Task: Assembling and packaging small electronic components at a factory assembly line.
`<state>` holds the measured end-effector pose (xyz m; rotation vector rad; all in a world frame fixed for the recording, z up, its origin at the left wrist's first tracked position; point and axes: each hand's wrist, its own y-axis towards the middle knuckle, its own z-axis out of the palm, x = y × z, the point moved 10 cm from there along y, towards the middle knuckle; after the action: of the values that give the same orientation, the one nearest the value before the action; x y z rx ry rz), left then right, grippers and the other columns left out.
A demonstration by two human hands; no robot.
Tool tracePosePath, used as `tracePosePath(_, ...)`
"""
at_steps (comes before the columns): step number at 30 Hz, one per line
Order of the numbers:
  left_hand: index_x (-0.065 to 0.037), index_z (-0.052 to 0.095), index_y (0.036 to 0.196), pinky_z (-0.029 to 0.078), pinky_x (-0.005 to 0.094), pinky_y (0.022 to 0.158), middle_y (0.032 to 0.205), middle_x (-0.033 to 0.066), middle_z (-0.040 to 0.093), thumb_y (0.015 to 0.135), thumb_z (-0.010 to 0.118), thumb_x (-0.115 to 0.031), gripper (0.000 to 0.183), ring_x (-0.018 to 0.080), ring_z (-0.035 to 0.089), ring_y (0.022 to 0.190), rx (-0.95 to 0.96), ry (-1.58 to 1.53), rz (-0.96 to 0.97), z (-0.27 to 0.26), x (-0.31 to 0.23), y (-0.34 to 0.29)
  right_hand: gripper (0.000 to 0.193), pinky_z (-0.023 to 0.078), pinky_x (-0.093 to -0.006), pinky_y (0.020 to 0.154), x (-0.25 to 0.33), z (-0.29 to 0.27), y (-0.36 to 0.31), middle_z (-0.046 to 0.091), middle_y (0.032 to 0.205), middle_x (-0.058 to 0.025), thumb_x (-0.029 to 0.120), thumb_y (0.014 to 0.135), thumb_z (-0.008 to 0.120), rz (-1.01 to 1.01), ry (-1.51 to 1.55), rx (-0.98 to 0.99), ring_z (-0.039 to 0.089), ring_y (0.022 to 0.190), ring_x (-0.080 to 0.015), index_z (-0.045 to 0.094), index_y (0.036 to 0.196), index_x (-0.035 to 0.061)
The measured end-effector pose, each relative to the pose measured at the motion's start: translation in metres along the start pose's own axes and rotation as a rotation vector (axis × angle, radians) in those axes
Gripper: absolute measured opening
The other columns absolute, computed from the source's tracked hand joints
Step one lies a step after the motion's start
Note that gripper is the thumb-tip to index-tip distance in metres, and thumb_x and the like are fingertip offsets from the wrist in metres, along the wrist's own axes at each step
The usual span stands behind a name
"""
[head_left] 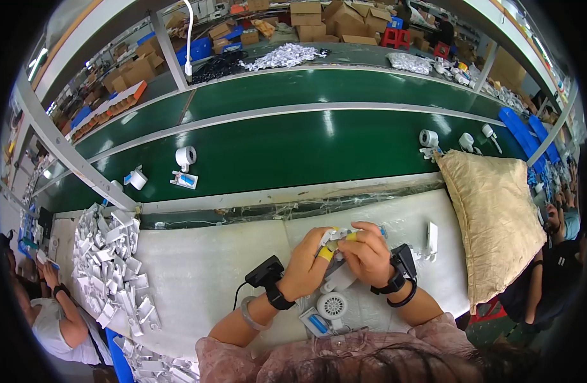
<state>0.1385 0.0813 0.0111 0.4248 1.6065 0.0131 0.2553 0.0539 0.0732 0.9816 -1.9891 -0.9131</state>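
My left hand [305,263] and my right hand [366,256] meet over the work table, fingers closed around a small white plastic part [332,234]. Yellow wraps cover some fingertips, and the fingers hide much of the part. Just below the hands, a white cylindrical piece [339,278] lies partly covered by my right hand. Closer to me rests a white fan head with a round slotted grille [332,306]. Beside it is a white housing with a blue battery-like cylinder [317,323]. A slim white plastic cover [432,240] lies to the right of my right hand.
White plastic shells [111,268] form a heap at the left. A stuffed tan sack [494,220] stands at the right. Beyond the table runs a green conveyor belt [274,143] carrying a white fan unit [185,157] and other parts. Other people work at both sides.
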Motion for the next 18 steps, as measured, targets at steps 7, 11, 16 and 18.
tracePosePath(7, 0.004, 0.049, 0.120, 0.046, 0.0369, 0.088, 0.109, 0.0200, 0.057, 0.087, 0.045, -0.004, 0.034, 0.0346, 0.058, 0.098, -0.004, 0.015, -0.110, 0.000, 0.009, -0.002, 0.025, 0.049, -0.0468, 0.091, 0.000, 0.002, 0.001, 0.059, 0.085, -0.0073, -0.004, 0.067, 0.073, 0.005, 0.023, 0.035, 0.060, 0.082, -0.0283, 0.068, 0.089, 0.0060)
tracePosePath(11, 0.001, 0.048, 0.121, 0.045, 0.0287, 0.074, 0.097, 0.0107, 0.056, 0.091, 0.042, -0.006, 0.031, 0.0197, 0.054, 0.083, -0.016, 0.004, -0.076, 0.001, 0.006, -0.002, 0.025, 0.049, -0.0471, 0.092, 0.001, 0.002, 0.003, 0.059, 0.084, -0.0071, -0.004, 0.067, 0.074, 0.009, 0.022, 0.032, 0.060, 0.081, -0.0280, 0.068, 0.089, 0.0061)
tracePosePath(16, -0.001, 0.047, 0.123, 0.044, 0.0211, 0.063, 0.086, 0.0021, 0.055, 0.096, 0.039, -0.009, 0.029, 0.0067, 0.050, 0.072, -0.007, -0.124, -0.133, 0.001, 0.008, -0.002, 0.026, 0.048, -0.0452, 0.092, 0.000, 0.002, 0.004, 0.059, 0.081, -0.0062, -0.005, 0.067, 0.073, 0.001, 0.007, 0.021, 0.059, 0.070, -0.0218, 0.068, 0.090, 0.0062)
tracePosePath(18, 0.004, 0.049, 0.121, 0.049, 0.0320, 0.079, 0.099, 0.0147, 0.060, 0.091, 0.044, -0.007, 0.032, 0.0219, 0.061, 0.088, -0.025, -0.058, -0.156, -0.001, 0.014, -0.004, 0.026, 0.048, -0.0453, 0.093, 0.001, 0.003, 0.004, 0.059, 0.081, -0.0061, -0.005, 0.067, 0.073, 0.000, 0.010, 0.025, 0.059, 0.069, -0.0217, 0.068, 0.090, 0.0063)
